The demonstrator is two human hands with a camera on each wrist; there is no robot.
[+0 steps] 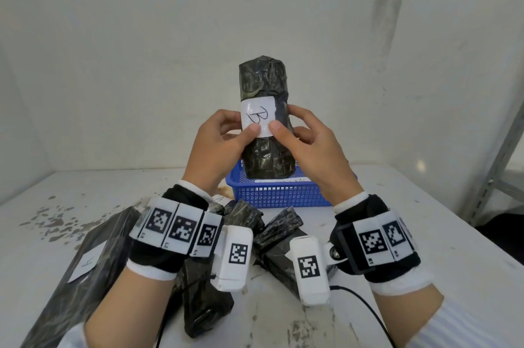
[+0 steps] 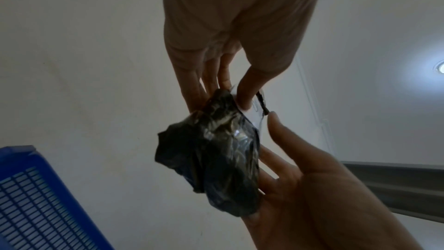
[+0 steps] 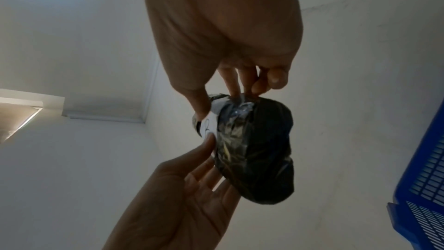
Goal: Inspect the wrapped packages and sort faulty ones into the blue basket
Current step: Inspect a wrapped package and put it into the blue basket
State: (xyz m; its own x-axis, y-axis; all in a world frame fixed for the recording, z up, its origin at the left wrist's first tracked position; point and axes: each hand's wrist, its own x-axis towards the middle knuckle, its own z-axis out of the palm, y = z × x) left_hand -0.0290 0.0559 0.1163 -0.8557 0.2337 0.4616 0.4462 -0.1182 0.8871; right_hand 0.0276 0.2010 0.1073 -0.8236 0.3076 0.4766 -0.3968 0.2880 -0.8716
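I hold a black plastic-wrapped package (image 1: 265,121) upright above the blue basket (image 1: 278,194), with a white label marked "B" (image 1: 256,118) facing me. My left hand (image 1: 235,132) grips its left side, thumb on the label's lower edge. My right hand (image 1: 292,135) grips the right side, thumb on the label's lower right corner. The left wrist view shows the package (image 2: 216,159) from below, between my left hand (image 2: 216,75) and right hand (image 2: 300,168). From the right wrist I see the package (image 3: 259,155) under my right hand (image 3: 228,83).
More black wrapped packages lie on the white table in front of the basket: a long flat one labelled "A" (image 1: 93,257) at left, and others in the middle (image 1: 207,305) (image 1: 280,237). A grey metal shelf post (image 1: 499,155) stands at right. A white wall is behind.
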